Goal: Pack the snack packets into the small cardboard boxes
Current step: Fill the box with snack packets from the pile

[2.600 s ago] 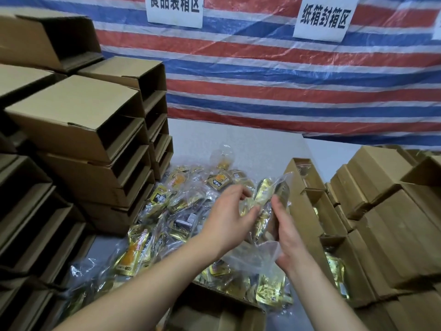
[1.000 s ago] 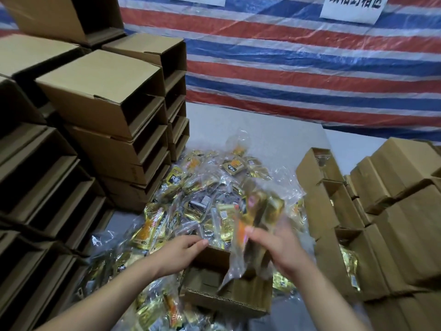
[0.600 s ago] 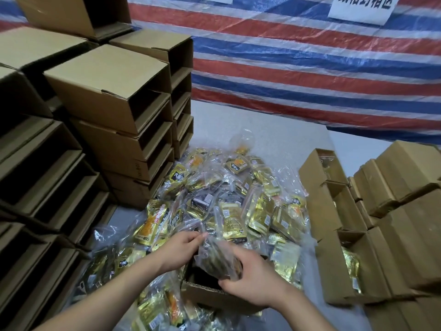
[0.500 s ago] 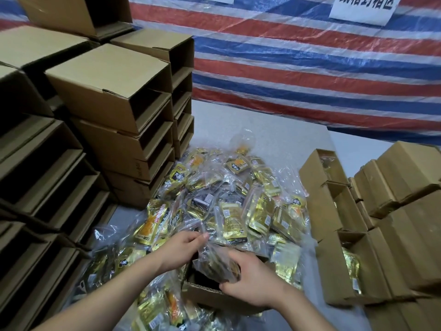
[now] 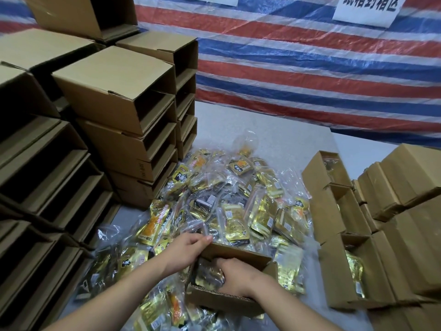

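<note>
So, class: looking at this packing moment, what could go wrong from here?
1. The small cardboard box sits on loose snack packets, so it may tip as the right hand pushes the bag of packets in.
2. The left hand holds only the box's rim; it could slip.

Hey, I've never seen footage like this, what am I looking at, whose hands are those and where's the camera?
There is no machine here. A person wears a camera on the head, so you look down along their arms. The left hand holds the far edge of a small open cardboard box. The right hand reaches inside it, pressing a bag of snack packets down. Behind the box lies a heap of gold packets on a grey table. Empty boxes are stacked on the left, and more boxes, some holding packets, stand on the right.
</note>
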Demonstrator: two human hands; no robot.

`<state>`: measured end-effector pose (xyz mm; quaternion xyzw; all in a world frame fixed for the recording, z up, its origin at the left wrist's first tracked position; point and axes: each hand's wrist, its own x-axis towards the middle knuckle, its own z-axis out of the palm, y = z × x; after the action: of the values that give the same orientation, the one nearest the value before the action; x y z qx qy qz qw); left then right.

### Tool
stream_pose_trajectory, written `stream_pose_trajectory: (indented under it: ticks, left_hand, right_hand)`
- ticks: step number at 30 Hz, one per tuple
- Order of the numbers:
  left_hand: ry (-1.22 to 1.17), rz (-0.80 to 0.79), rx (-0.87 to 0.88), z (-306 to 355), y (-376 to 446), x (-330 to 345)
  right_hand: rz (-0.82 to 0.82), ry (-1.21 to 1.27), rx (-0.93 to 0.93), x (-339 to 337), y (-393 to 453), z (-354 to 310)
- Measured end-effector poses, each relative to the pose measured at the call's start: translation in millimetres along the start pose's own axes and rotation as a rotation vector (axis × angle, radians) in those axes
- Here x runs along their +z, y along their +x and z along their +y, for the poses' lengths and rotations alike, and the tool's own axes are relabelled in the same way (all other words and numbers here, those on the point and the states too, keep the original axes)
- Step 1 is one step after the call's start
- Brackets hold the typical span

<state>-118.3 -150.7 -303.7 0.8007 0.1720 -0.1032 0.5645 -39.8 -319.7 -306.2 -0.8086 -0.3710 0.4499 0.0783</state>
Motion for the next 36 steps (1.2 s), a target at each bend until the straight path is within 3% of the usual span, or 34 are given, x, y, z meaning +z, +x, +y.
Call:
stream_pose_trajectory:
  ticks: [6,11,17,21,24,27,32,34,36]
  left_hand:
    - [-0.053,-0.019,-0.018,-3.8,-4.1,-0.5]
    - [-0.03,0.003,-0.001,-1.5,-3.6,1.5]
    - [0.012,-0.038,0.031,1.5,-7.9,1.2]
    - [0.037,-0.027,0.076,1.3,-11.2,4.1]
    - [0.035,-0.028,0.063,-1.4,-10.6,4.1]
    - [0.011,-0.038,0.021,-3.1,-9.6,-0.1]
    - [0.046,0.04,-0.007,-7.6,-4.0,-5.2]
    - [0.068,0.042,-0.016,-4.5,-3.1,-4.0]
    - [0.138,0.021,-0.01,-0.5,-2.5,-3.6]
  right_hand:
    - [-0.062,0.06,-0.002,-0.9,-8.1,7.2]
    - [0.092,0.114,-0.03,-9.7,-22.0,5.5]
    - [-0.171,0.129,0.168,-3.8,-15.0,-5.9]
    - [-0.228,0.164,0.23,-4.9,-12.7,-5.5]
    - [-0.211,0.167,0.172,-3.3,-20.1,-6.2]
    - [-0.044,0.119,0.037,-2.6,-32.0,-4.5]
    - [0.378,0.571,-0.091,-20.9,-48.4,4.8]
    - [0.542,0.342,-0.118,-32.6,-52.2,19.1]
    - [0.508,0.059,-0.074,-34.7,-51.2,36.1]
